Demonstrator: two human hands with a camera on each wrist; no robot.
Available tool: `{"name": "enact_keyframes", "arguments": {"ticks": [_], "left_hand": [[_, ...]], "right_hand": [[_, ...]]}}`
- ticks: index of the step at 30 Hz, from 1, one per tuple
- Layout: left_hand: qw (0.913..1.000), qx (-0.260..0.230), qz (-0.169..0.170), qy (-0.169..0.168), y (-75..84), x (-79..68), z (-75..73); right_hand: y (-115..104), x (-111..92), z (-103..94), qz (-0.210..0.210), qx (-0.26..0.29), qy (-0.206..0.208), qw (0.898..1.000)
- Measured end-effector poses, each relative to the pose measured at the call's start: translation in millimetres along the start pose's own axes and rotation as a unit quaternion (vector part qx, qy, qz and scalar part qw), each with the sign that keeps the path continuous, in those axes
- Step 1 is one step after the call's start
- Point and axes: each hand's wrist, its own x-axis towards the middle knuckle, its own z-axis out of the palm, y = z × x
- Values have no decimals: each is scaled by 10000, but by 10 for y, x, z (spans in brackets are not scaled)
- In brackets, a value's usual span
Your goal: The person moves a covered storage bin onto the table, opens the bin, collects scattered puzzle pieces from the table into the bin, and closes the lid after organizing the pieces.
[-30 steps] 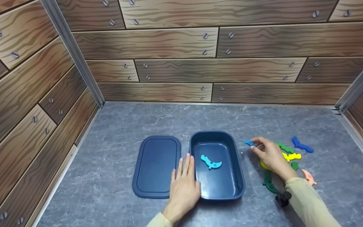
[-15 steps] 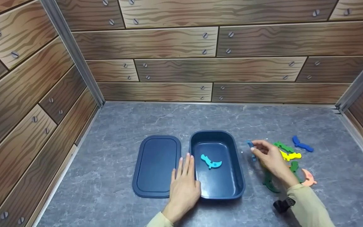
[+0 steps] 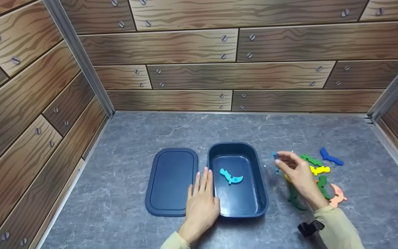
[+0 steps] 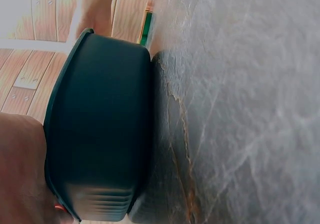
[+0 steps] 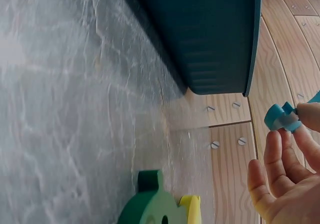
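Note:
Straight fingers of my left hand [image 3: 201, 207] lie along the near left rim of a dark blue rectangular box [image 3: 263, 193]. Inside that box is one turquoise curved toy piece [image 3: 231, 177], flat on the bottom. To the right of the box, my right hand [image 3: 300, 173] pinches a blue curved toy piece [image 3: 274, 155] between thumb and fingertips. It hangs on end, raised off the table; in the right wrist view part of the blue piece [image 5: 281, 118] shows past the thumb. The left wrist view shows mostly the box's outer wall [image 4: 100, 114].
The matching flat lid [image 3: 171, 180] lies left of the box, partly under the left hand. Around the right hand lie several toy pieces: green [image 3: 311, 159], dark blue [image 3: 331, 157], yellow [image 3: 320, 170], peach [image 3: 338, 195] and dark green [image 3: 295, 199]. Wood-patterned walls enclose the table.
The blue piece has gone from nearly flat to hanging on end as the right hand turned and lifted it. More green and peach pieces show beside the wrist. The left hand keeps its place.

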Motion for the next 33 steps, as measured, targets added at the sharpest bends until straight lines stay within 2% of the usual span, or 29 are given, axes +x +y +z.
{"name": "enact_keyframes", "arguments": {"ticks": [6, 12, 20, 22, 29, 33], "left_hand": [[10000, -18, -13, 8, 2, 4, -5], [10000, 3, -41, -50, 11, 9, -16], [9999, -9, -60, -135, 5, 14, -9], [9999, -39, -55, -113, 4, 13, -7], [9999, -82, -21, -61, 10, 9, -13], [10000, -40, -16, -90, 10, 9, -15]], "right_hand": [[-64, 0, 57, -186, 405, 144, 9989], [-132, 16, 139, -155, 726, 205, 9970], [-574, -60, 252, -436, 186, -8, 9989], [-617, -59, 284, -417, 88, -97, 9990], [-370, 37, 413, -535, -243, -202, 9981], [-339, 57, 470, -700, -633, -268, 9952]]}}
